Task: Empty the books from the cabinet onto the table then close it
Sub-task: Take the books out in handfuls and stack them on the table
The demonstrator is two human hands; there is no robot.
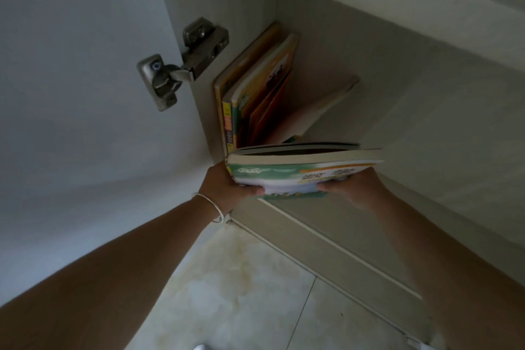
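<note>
Hands, left hand (227, 182) and right hand (355, 187), fingers closed around a green book stack (298, 170) before the open cabinet (369, 65); more books (255, 94) stand inside

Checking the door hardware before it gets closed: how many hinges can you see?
1: a metal hinge joining the open door to the cabinet's side wall. Others may lie outside the view.

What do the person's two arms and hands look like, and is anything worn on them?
Both forearms are bare, with no sleeves in view. The left hand has a thin silver bangle around its wrist. The right hand and its wrist carry nothing. No gloves, rings or watch can be seen.
</note>
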